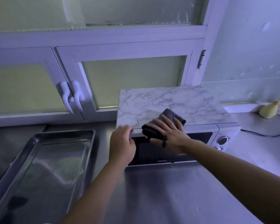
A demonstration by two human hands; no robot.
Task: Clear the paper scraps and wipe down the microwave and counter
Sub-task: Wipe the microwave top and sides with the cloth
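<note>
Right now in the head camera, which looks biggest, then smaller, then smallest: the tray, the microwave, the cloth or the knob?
1. Tray and microwave: look similar; the tray is nearer, so unsure.
2. Cloth
3. Knob

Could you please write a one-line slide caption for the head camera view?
Right hand presses a dark cloth on the microwave top's front edge; left hand grips its corner.

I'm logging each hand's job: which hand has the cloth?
The right hand: it presses the dark cloth flat on the microwave's front top edge. The left hand only grips the top's left front corner, bare.
</note>
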